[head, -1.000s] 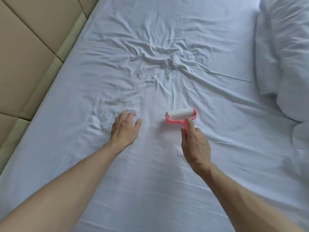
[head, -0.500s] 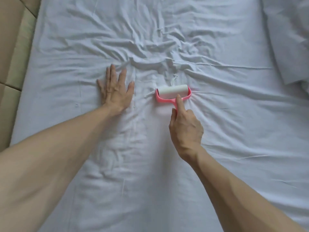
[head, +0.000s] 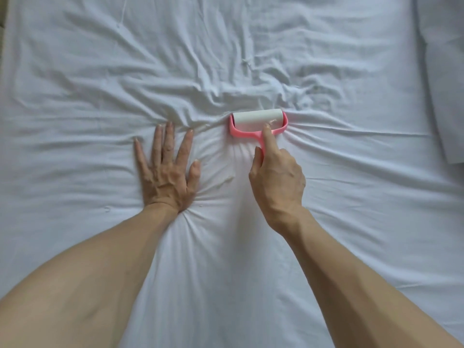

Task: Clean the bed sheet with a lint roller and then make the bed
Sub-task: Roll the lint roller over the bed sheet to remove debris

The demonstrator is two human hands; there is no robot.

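Everywhere, white bed sheet [head: 351,222], smooth toward the near side and bunched into a band of ridges across the middle. At the right border, a fold of white bedding [head: 442,84] lying on top of it, well apart from both hands. Left hand [head: 167,172] pressed flat on the sheet, fingers straight and spread, holding nothing, with cloth puckered around the wrist. Right hand [head: 276,179] curled round the pink handle of the lint roller [head: 257,120], index finger [head: 266,136] stretched along the stem to the frame. White roll lying crosswise on the sheet, just right of the left fingertips, butted against the raised ridges directly ahead. Creases fanning out from both ends. A small pale fleck stuck on the roll near the fingertip.

Compared with half a second ago, roller farther up the sheet, now at the crumpled band. Tan panels on the left nearly gone from view, only a sliver [head: 1,33] at the upper left border. Left hand flat as before.

Beyond the ridges, more wrinkled sheet up to the top border. Open sheet left of the left hand, and right of the roller as far as the bedding. Smooth stretch between the forearms.
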